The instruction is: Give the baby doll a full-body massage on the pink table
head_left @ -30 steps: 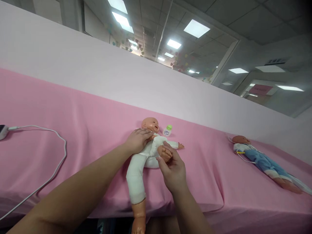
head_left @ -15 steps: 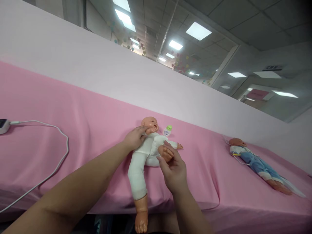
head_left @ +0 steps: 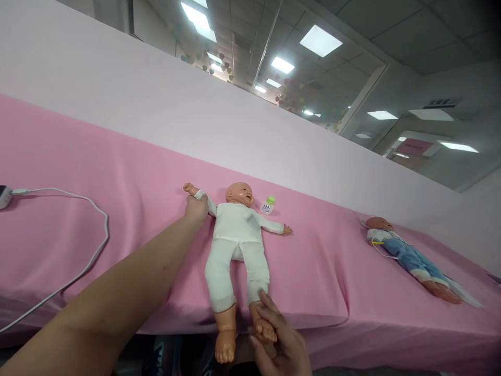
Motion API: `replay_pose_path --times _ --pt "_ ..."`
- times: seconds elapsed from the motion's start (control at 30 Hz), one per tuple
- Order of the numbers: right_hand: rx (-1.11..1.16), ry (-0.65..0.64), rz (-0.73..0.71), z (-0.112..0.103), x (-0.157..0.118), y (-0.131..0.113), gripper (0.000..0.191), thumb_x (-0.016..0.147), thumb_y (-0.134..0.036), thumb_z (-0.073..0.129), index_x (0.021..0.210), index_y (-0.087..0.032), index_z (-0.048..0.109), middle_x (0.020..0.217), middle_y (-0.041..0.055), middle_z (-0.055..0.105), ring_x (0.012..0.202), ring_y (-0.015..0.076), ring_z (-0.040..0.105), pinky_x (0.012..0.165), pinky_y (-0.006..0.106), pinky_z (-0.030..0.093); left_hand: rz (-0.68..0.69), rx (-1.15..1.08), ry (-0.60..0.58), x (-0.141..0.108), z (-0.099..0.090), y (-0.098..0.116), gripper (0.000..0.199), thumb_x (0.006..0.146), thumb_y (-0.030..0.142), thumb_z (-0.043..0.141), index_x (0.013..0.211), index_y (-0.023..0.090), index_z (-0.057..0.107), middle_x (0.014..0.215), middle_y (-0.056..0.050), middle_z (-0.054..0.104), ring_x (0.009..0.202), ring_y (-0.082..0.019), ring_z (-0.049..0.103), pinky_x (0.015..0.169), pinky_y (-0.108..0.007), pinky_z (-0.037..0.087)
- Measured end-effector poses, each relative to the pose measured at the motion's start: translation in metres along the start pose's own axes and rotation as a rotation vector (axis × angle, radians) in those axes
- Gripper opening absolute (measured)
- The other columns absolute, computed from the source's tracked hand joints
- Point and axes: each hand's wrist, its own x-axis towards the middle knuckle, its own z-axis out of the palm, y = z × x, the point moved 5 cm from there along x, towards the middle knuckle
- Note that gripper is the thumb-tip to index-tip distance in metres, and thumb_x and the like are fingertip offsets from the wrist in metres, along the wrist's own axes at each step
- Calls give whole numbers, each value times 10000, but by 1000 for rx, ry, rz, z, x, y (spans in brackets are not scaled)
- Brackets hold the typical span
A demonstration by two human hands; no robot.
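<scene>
A baby doll (head_left: 238,224) with a white cloth body lies on its back, its legs stretched toward me and its feet past the front edge of the pink cloth. My left hand (head_left: 197,209) is closed round the doll's arm on the left, just below its small fist, and holds that arm out to the side. Around the doll's foot on the right, my right hand (head_left: 279,339) is closed, fingers on the ankle and thumb near the sole. The other arm lies flat, pointing right. Close to the doll's head stands a small clear bottle (head_left: 267,206) with a green cap.
A second doll (head_left: 410,256) in blue and white clothes lies at the right, with a thin tube on it. At the far left, a white cable (head_left: 105,230) runs from a small white device (head_left: 4,197). Behind the pink cloth (head_left: 156,183) rises a white wall (head_left: 219,125) with windows above.
My left hand has moved from the doll's chest and hand out to the left, taking the arm with it. My right hand has brought the bent leg down straight toward me.
</scene>
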Motion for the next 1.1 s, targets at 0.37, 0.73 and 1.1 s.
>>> replay_pose_path --times 0.37,0.73,1.1 --pt "-5 47 -29 -12 15 -7 416 871 -192 703 1281 -260 680 1374 145 691 1214 337 703 966 428 640 627 339 -89 -40 4 41 370 955 386 566 1280 210 588 1126 -131 677 1046 -327 675 924 -461 541" --pt "184 37 90 -4 102 -1 434 891 -188 704 1315 -270 659 1538 129 560 1412 318 555 1030 439 607 1114 731 -423 -102 42 45 469 930 194 516 1382 237 632 1376 -59 668 1293 -261 606 1113 -409 485" --pt "107 -20 209 38 145 21 410 856 -253 693 1266 -248 693 1549 103 553 1229 272 697 951 375 637 1246 950 -557 -108 48 35 587 946 351 555 1523 249 528 1620 -104 457 1514 -337 377 1256 -547 277"
